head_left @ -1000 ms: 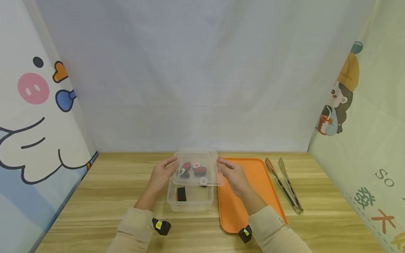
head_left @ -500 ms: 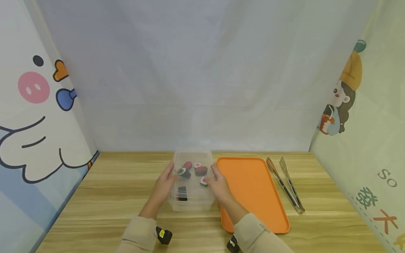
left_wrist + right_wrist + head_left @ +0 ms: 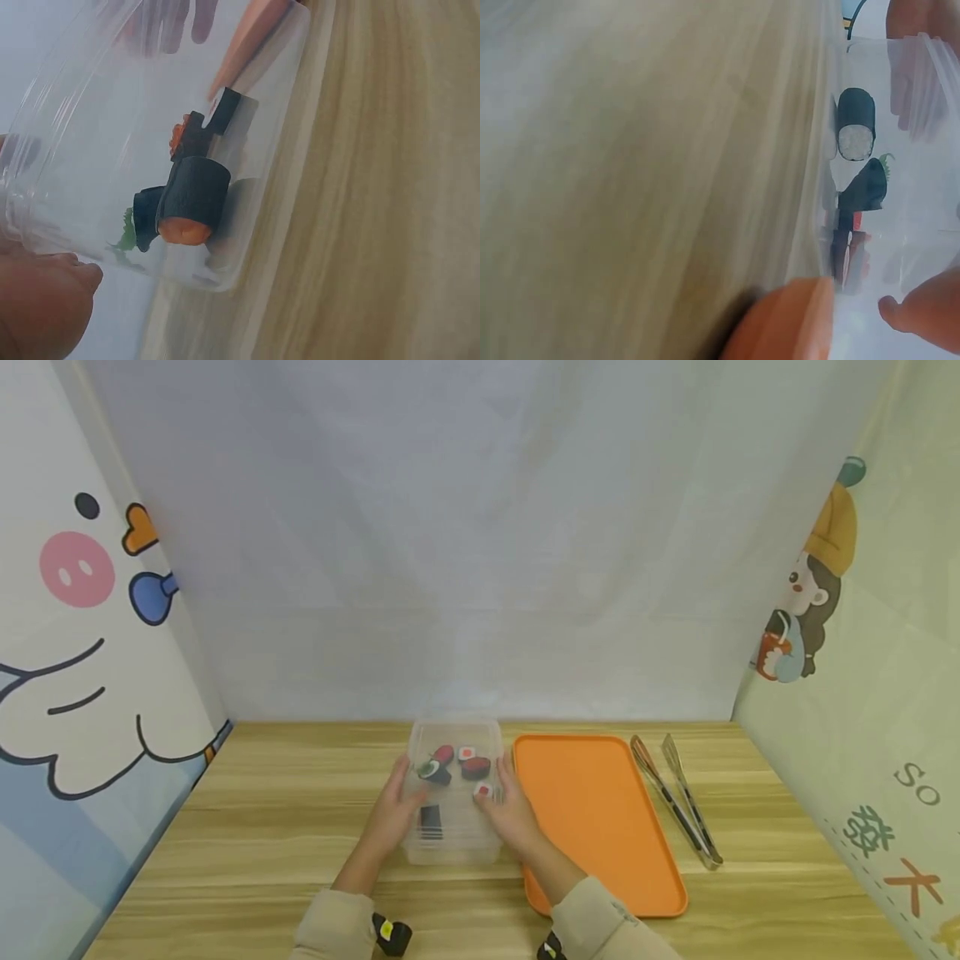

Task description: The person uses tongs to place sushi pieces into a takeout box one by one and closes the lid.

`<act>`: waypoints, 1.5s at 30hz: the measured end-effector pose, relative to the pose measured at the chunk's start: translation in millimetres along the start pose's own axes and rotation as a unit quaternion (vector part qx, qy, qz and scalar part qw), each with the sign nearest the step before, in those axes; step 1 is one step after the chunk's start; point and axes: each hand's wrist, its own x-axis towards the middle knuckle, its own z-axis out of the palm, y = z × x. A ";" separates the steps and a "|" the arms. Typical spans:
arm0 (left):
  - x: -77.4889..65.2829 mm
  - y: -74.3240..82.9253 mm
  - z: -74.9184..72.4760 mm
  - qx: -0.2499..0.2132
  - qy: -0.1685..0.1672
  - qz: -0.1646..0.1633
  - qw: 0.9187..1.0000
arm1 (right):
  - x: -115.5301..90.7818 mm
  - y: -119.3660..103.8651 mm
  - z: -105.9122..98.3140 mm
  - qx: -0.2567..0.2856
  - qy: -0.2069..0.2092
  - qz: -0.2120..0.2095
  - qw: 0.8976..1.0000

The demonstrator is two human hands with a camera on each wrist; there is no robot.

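A clear plastic food container (image 3: 453,855) stands on the wooden table with its translucent lid (image 3: 457,817) lying over the top. Through the lid several toy sushi pieces show, among them a dark nori roll (image 3: 431,821) and a red-topped piece (image 3: 476,767). My left hand (image 3: 393,814) grips the lid's left edge, thumb on top and fingers along the side. On the opposite edge my right hand (image 3: 514,814) holds it likewise. In the left wrist view an orange-ended roll (image 3: 193,199) sits inside the container. Whether the lid's rim is fully seated cannot be told.
An orange tray (image 3: 600,827) lies just right of the container, beneath my right forearm. Farther right are metal tongs (image 3: 686,814) with spread arms. A pale cloth wall (image 3: 480,568) rises behind the table.
The lid came down from above the container's far part and toward me, onto its top. My hands moved with it, closer together. Tray and tongs stayed put.
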 end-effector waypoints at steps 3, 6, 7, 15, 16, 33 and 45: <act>-6.7 -4.1 0.4 0.028 -0.002 0.017 0.999 | -5.8 1.3 -2.9 -0.041 -0.024 -0.003 0.999; -14.1 -7.5 0.8 0.069 -0.008 0.025 0.997 | -11.6 3.0 -5.3 -0.090 -0.048 -0.009 0.995; -16.2 -8.0 1.1 0.083 -0.010 0.023 0.996 | -13.2 3.3 -6.0 -0.103 -0.054 -0.005 0.993; -23.3 -10.2 2.3 0.089 -0.010 0.019 0.996 | -16.6 6.1 -6.9 -0.132 -0.082 -0.004 0.988; -24.0 -10.6 2.5 0.083 -0.009 0.017 0.996 | -16.9 6.1 -6.8 -0.132 -0.085 -0.003 0.988; -27.4 -8.5 1.2 0.001 -0.034 -0.001 0.999 | -16.5 2.5 -7.7 -0.133 -0.088 0.007 0.987; -29.8 -9.8 -3.2 0.029 -0.050 -0.018 0.998 | -18.0 0.9 -8.7 -0.119 -0.105 0.004 0.987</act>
